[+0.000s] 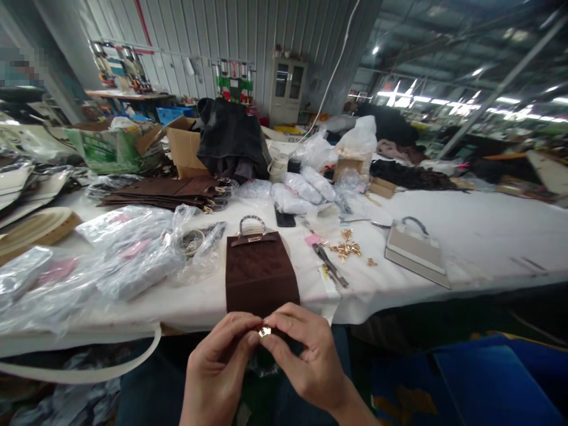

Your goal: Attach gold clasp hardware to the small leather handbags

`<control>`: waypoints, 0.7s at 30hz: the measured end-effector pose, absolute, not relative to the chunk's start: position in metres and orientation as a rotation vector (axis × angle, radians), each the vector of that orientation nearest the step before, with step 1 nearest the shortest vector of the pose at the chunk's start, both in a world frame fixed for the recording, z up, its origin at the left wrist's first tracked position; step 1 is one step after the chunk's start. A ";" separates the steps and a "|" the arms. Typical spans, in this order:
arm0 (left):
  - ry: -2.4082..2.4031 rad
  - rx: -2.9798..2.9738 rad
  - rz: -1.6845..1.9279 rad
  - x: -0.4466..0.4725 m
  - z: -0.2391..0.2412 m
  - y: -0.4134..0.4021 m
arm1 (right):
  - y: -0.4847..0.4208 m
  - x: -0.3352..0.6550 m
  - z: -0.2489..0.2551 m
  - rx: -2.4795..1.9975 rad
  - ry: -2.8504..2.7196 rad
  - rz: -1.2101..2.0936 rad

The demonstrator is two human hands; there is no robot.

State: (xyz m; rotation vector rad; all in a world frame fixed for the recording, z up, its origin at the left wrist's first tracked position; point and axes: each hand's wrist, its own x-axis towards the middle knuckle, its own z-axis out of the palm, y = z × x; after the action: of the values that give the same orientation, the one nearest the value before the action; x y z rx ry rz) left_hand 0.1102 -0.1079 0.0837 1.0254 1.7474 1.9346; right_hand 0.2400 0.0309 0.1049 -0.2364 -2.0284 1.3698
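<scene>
Between the fingertips of my left hand [224,361] and my right hand [306,352] is a small shiny gold metal fitting [265,332], pinched from both sides. Both hands are closed on it in front of the table edge. Just beyond them a dark brown handbag [260,269] stands on the white table, its patterned handle [252,223] upright and a gold clasp [255,239] near its top. To the right of the bag lies a loose pile of gold fittings [347,247]. The fitting's exact kind is too small to make out.
A pair of dark-handled tools [331,266] lies right of the bag. Farther right is a grey handbag [416,251]. Plastic-wrapped packets [137,248] cover the left side. A phone [284,218], stacked brown pieces [164,192] and white packages [302,192] are behind.
</scene>
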 end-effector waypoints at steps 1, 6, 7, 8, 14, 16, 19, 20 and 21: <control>1.753 1.033 1.928 0.109 0.083 -0.108 | 0.031 0.239 0.105 -0.237 -2.022 1.367; 1.751 1.018 1.928 0.110 0.087 -0.106 | 0.032 0.239 0.105 -0.234 -2.045 1.351; 1.748 1.007 1.935 0.111 0.088 -0.106 | 0.032 0.240 0.103 -0.237 -2.050 1.352; 1.746 0.993 1.941 0.112 0.089 -0.105 | 0.033 0.240 0.102 -0.238 -2.053 1.354; 1.708 0.920 1.979 0.112 0.089 -0.100 | 0.035 0.238 0.094 -0.228 -2.056 1.374; 1.695 0.903 1.977 0.111 0.088 -0.099 | 0.036 0.236 0.093 -0.229 -2.053 1.384; 1.696 0.888 1.963 0.108 0.086 -0.099 | 0.037 0.234 0.092 -0.224 -2.047 1.397; 1.699 0.886 1.959 0.107 0.086 -0.099 | 0.037 0.233 0.092 -0.224 -2.049 1.398; 1.700 0.885 1.954 0.106 0.086 -0.099 | 0.038 0.232 0.092 -0.224 -2.055 1.398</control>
State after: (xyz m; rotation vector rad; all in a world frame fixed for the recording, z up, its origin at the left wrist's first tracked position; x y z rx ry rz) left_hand 0.1063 -0.0991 0.0857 0.8854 1.6996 1.9541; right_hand 0.2324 0.0377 0.0922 -0.2240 -2.0548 1.3983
